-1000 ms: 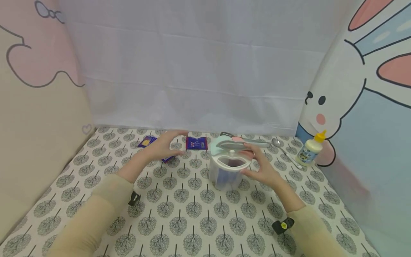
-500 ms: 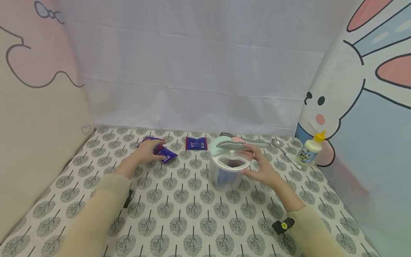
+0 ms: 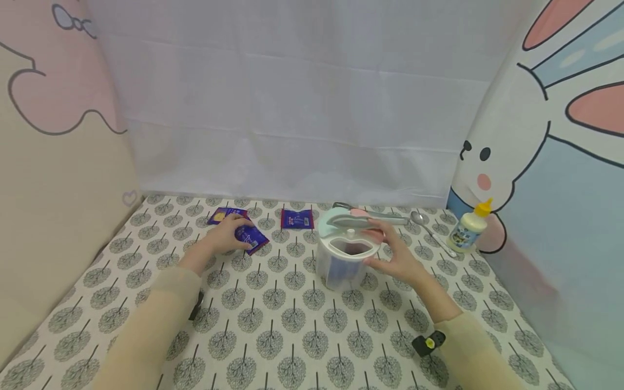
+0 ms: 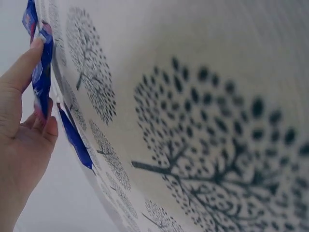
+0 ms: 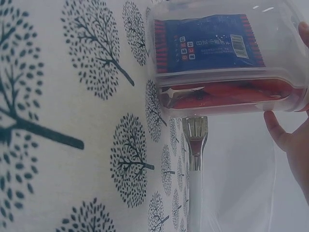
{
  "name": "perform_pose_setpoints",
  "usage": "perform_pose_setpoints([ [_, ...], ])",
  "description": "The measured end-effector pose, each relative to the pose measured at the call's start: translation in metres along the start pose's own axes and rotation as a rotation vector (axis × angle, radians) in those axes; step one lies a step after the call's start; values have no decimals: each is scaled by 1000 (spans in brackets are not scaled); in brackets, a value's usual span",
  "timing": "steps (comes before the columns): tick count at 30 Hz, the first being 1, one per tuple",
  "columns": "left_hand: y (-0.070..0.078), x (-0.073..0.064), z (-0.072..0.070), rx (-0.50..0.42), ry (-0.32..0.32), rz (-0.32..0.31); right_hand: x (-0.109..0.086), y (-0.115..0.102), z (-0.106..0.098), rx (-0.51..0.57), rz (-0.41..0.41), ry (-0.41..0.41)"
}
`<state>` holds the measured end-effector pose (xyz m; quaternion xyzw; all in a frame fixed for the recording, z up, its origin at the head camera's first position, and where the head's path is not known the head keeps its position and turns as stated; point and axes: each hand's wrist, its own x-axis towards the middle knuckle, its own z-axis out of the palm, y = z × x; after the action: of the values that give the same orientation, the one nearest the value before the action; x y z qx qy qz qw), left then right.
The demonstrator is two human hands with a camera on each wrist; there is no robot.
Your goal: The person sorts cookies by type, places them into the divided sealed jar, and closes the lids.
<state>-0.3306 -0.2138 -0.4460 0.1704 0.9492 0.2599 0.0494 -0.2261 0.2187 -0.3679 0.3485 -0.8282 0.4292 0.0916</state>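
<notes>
My left hand (image 3: pixel 225 234) pinches a blue snack packet (image 3: pixel 251 239) with purple-red ends, low over the cloth. In the left wrist view the thumb lies along one side of the packet (image 4: pixel 42 72), with fingers at its lower end. My right hand (image 3: pixel 401 260) grips the rim of a clear round divided box (image 3: pixel 343 273), thumb low and fingers on top. Its white, mint and pink lid has one lobe-shaped opening uncovered towards me. In the right wrist view a blue packet (image 5: pixel 207 43) shows through one compartment of the box, and red contents (image 5: pixel 236 94) through another.
Blue packets (image 3: pixel 220 215) lie just behind my left hand; another packet (image 3: pixel 297 219) lies left of the box. Behind the box is a long-handled utensil (image 3: pixel 344 205). A spoon (image 3: pixel 418 218) and a yellow-capped bottle (image 3: pixel 469 232) stand to the right, near the side wall.
My left hand has moved left from near the middle packet to the left packets and taken hold of one, which has turned slightly. My right hand stays on the box.
</notes>
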Motion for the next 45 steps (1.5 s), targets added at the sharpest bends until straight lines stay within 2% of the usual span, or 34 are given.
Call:
perform_pose_setpoints([
  [8,16,-1,-7,-88,79,56,-1,1,1,-8,4,-2],
  [15,37,-3,-14,-99,120,93,1,1,1,-4,-7,-5],
  [19,62,-9,-26,-109,157,136,1,2,2,10,0,-8],
  [25,103,-22,-45,-140,226,218,2,4,2,9,-35,-9],
  [29,128,-33,-52,-179,341,310,1,4,2,3,-54,3],
  [34,158,-42,-51,-221,525,501,0,4,2,-4,-62,8],
  [37,175,-44,-48,-259,593,606,0,2,1,-9,-33,5],
  [41,195,-41,-41,-286,605,683,-1,1,1,-6,31,-1],
  [45,210,-30,-30,-285,561,732,-1,1,1,0,28,-3],
])
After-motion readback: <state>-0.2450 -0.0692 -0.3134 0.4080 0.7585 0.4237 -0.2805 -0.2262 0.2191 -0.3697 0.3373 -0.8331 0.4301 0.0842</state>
